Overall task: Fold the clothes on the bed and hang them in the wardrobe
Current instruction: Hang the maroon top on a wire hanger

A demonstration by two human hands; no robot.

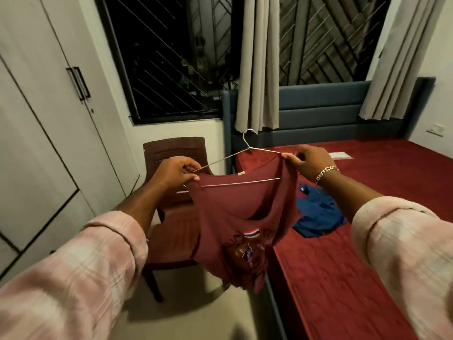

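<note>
— How many garments?

— Two. One maroon shirt (235, 217) held in the air over the bed's near corner, on one wire hanger (247, 153); one blue garment (318, 217) crumpled on the bed (355, 266).

— And the hands?

— The left hand (175, 175) pinches the shirt's shoulder and the hanger's left end; the right hand (310, 160) pinches the other shoulder at the right end.

— Anything around?

— One chair (171, 231) behind the shirt, between bed and wardrobe (49, 119), whose doors are closed. Two curtains (259, 62) hang at the window.
</note>
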